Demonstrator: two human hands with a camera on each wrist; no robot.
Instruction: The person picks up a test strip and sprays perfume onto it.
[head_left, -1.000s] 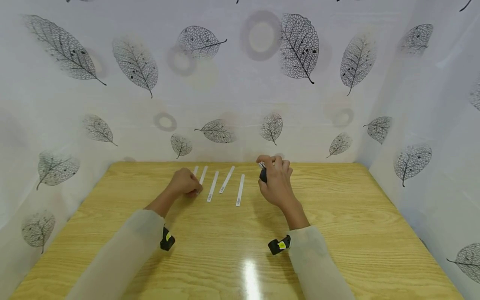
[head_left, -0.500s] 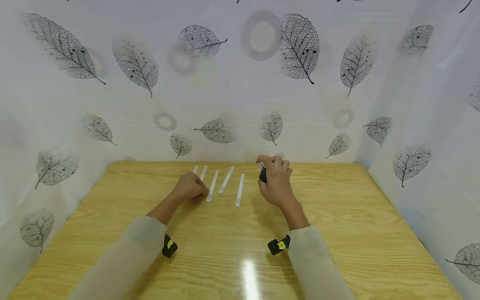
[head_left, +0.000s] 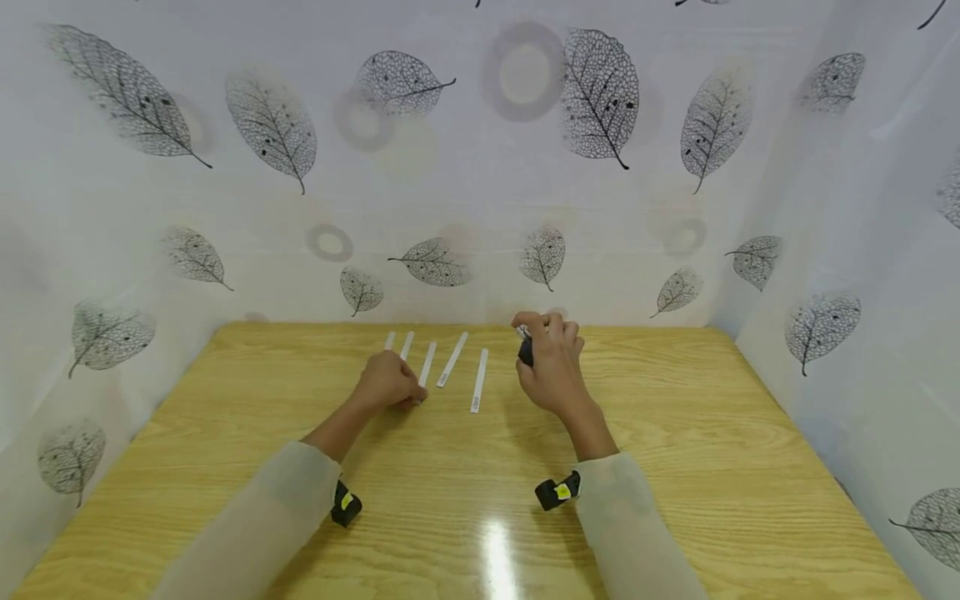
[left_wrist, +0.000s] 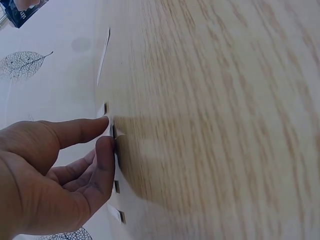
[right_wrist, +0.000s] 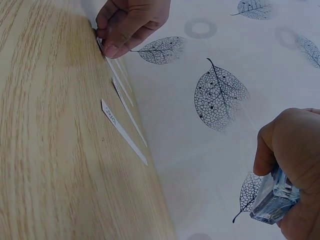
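My left hand pinches the near end of a white paper strip between thumb and fingers, low over the wooden table. In the left wrist view the strip's end shows between the thumb and fingertip of that hand. To its right lie a slanted strip and another strip with small print at the near end. Two more strips are partly covered by the left hand. My right hand grips a small bottle, raised above the table; its clear glass base shows in the right wrist view.
The wooden table ends at the back against a white curtain printed with dark leaves. More curtain hangs on both sides. Each wrist wears a black camera on a band.
My left hand has slid right, from the second strip from the left to the third, and now pinches its near end. The right hand stays put with the bottle.
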